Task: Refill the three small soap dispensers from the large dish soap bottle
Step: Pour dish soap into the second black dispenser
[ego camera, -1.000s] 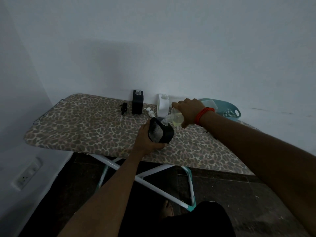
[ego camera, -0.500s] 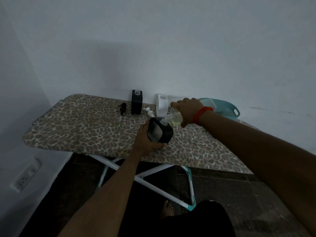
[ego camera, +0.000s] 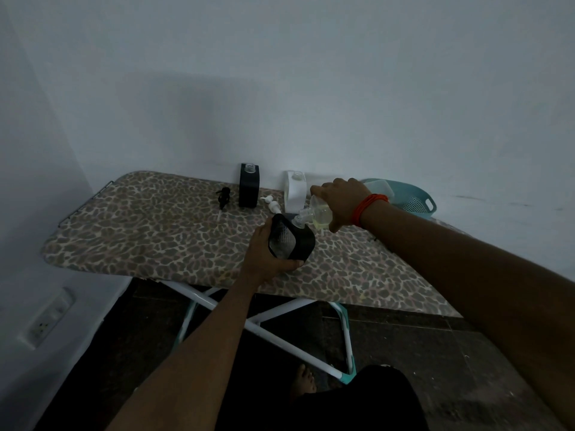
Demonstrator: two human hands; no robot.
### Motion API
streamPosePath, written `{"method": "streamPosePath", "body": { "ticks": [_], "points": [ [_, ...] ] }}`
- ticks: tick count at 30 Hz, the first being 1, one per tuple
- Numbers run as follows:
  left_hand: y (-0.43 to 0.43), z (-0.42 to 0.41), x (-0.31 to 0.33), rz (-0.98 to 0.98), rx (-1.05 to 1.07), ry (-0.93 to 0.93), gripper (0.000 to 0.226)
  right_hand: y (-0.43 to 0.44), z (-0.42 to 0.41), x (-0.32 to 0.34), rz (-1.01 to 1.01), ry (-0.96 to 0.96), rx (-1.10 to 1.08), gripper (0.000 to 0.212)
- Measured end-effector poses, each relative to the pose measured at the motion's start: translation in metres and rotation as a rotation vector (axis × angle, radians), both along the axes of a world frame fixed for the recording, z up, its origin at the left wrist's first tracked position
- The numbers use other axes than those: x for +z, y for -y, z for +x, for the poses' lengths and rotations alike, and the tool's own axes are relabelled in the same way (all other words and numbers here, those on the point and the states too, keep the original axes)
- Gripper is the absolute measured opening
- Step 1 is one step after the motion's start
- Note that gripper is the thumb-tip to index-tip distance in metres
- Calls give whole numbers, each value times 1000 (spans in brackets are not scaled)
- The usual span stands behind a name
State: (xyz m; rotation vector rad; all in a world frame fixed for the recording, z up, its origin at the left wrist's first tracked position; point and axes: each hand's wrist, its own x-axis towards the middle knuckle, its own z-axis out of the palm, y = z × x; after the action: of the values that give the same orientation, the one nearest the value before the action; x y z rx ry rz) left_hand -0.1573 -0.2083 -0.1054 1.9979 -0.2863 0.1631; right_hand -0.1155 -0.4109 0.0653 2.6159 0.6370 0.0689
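Dim blue-grey walls meet in a corner behind a leopard-print ironing board (ego camera: pixel 149 231), which carries everything I need. My left grip (ego camera: pixel 264 256) is wrapped round a small black soap dispenser with a clear ribbed face (ego camera: pixel 291 241), holding it tilted to the right over the board's near half. My right grip (ego camera: pixel 340 202) is curled over the large clear dish soap bottle of pale yellow liquid (ego camera: pixel 319 214), tipped so its neck points down and left into the dispenser's mouth. I cannot tell whether soap is running.

To my mind, doing this well means holding the two mouths together, tipping only a little because thick soap comes slowly and then in a rush, and watching the level through the clear face. I would stop short of the top to leave room for the pump tube.

My left forearm comes straight up from below, with the fingers under the dispenser's base. My right arm reaches in long from the right, knuckles up, an orange-red thread band (ego camera: pixel 370 206) at the wrist.

By the wall a square black dispenser (ego camera: pixel 249 189) and a white dispenser (ego camera: pixel 295 191) stand upright with open necks. A black pump head (ego camera: pixel 223 197) and a white pump head (ego camera: pixel 273 206) lie near them.
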Motion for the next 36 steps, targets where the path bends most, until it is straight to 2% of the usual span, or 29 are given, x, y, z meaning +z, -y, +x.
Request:
{"method": "streamPosePath", "body": {
  "ticks": [36],
  "points": [
    [0,1,1,19,-5,22,119,-3,-4,6,-36,-4,-8,88]
  ]
}}
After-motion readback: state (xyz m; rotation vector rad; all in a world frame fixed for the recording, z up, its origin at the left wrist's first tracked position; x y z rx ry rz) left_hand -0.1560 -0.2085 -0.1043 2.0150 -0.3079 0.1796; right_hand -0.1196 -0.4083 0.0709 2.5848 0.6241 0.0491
